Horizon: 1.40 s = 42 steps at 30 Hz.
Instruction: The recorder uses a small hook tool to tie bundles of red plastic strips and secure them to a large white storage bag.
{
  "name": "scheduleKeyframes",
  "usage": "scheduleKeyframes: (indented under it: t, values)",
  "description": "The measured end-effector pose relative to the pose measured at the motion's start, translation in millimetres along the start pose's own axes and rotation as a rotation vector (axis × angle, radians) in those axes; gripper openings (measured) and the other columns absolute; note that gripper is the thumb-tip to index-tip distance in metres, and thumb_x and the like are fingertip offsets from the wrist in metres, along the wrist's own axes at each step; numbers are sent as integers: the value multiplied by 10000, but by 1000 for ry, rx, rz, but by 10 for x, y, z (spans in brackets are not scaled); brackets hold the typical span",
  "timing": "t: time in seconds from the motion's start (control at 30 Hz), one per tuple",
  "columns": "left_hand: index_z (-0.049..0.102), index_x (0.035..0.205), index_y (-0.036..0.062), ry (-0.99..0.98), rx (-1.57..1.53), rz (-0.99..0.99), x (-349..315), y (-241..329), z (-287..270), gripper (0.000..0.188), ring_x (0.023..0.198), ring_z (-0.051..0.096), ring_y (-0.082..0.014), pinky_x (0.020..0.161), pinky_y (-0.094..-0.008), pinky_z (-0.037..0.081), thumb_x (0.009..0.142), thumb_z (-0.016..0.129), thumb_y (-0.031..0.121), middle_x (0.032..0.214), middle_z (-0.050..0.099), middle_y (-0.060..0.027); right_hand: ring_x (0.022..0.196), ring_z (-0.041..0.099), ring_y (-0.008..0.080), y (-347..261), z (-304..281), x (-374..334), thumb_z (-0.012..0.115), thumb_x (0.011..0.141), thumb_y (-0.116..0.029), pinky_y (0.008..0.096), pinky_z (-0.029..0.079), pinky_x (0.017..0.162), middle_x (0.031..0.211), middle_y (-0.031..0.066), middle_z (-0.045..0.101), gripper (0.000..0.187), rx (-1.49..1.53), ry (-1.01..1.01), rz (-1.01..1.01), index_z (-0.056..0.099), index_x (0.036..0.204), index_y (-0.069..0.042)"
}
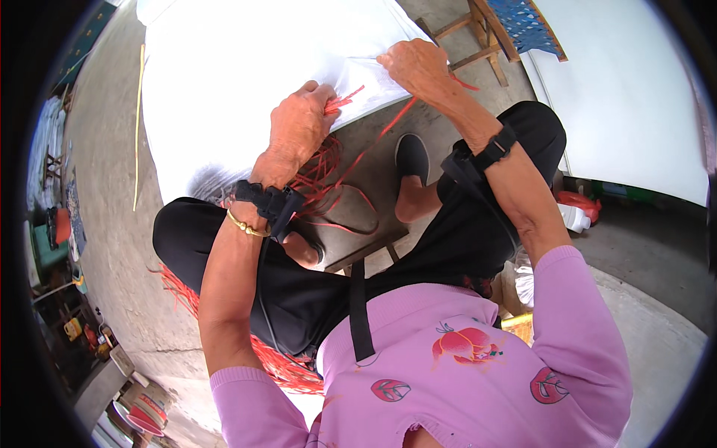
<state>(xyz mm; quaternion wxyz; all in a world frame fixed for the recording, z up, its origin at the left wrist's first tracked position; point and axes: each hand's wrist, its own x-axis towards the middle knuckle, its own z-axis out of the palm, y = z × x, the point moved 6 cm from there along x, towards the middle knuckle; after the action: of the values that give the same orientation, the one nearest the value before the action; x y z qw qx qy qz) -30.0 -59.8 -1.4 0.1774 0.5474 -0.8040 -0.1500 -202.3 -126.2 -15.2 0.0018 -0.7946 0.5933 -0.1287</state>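
- One thin yellow stick (139, 127) lies on the concrete floor (112, 224), far left.
- One large white sack (239, 75) lies ahead of the knees.
- Left hand (299, 127): grip closed around a bunch of red plastic strips (321, 168), resting on the sack's edge.
- Right hand (414, 66): grip pinching one red strip (381, 131) at the sack's edge.
- One wooden stool (482, 37), upper right.

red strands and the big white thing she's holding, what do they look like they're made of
Red strands: likely thin plastic strapping, flat, glossy, springy curls. White sheet: probably woven plastic sacking or cloth, matte, creased where the left hand and right hand grip it; weave not visible.
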Motion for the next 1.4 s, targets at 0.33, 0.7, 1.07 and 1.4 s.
scheduleKeyframes:
  t: [0.33,0.7,1.07,1.4]
  values:
    - [624,872,13,2,-151,9,75,-126,10,134,705,591,-255,652,-325,456,787,611,115,801,611,-128,716,629,339,48,112,17,533,824,-372,446,489,635,734,192,635,355,33,-123,86,678,795,-49]
    - [629,821,-9,66,-400,-216,126,-253,-209,156,551,452,-131,544,-286,407,818,575,137,602,524,-62,650,624,316,22,-694,10,572,779,-409,398,489,602,676,152,634,363,154,121,64,676,754,-62]
    - [631,795,-16,16,-525,-289,85,-216,-374,207,560,431,-97,519,-282,394,820,578,182,554,483,-46,607,606,311,-321,-708,84,584,738,-218,417,475,530,651,122,615,167,-156,193,-16,575,748,-51]
    - [573,919,82,357,166,-14,274,476,-434,151,675,587,-330,589,-396,465,785,602,147,776,594,-133,657,599,322,-313,-1025,17,591,685,-122,423,450,547,679,135,609,122,78,439,-98,589,794,-66]
